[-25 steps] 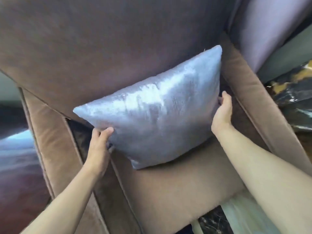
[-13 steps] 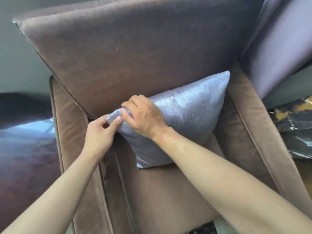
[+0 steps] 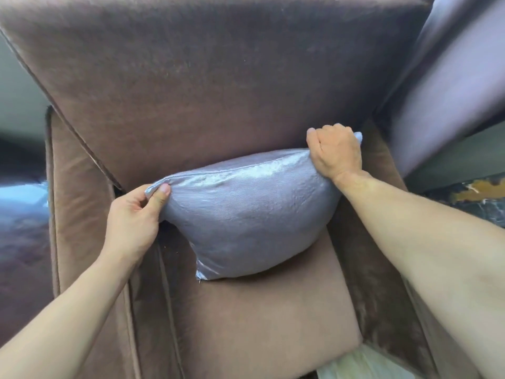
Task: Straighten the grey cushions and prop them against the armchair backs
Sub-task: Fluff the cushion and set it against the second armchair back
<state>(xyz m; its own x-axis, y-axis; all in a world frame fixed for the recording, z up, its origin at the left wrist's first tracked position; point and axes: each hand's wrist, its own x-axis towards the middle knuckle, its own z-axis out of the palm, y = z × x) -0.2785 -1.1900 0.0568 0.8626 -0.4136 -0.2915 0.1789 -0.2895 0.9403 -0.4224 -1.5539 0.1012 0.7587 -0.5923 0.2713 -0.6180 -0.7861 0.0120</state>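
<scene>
A shiny grey cushion (image 3: pixel 246 214) stands on the seat of a brown armchair (image 3: pixel 262 324), its top edge leaning at the chair's back (image 3: pixel 205 77). My left hand (image 3: pixel 134 217) pinches the cushion's upper left corner between thumb and fingers. My right hand (image 3: pixel 334 151) is closed around the upper right corner, near the right armrest. The cushion bulges in the middle and its lower left corner touches the seat.
Brown armrests (image 3: pixel 79 187) flank the seat on both sides. A purple-grey upholstered piece (image 3: pixel 451 77) stands to the right of the chair. Dark marble floor (image 3: pixel 470 192) shows at right, and a glossy dark surface (image 3: pixel 19 214) at left.
My right hand has moved from the cushion's left corner across to its right corner. My left hand keeps its pinch on the left corner. The cushion now stretches wider between both hands.
</scene>
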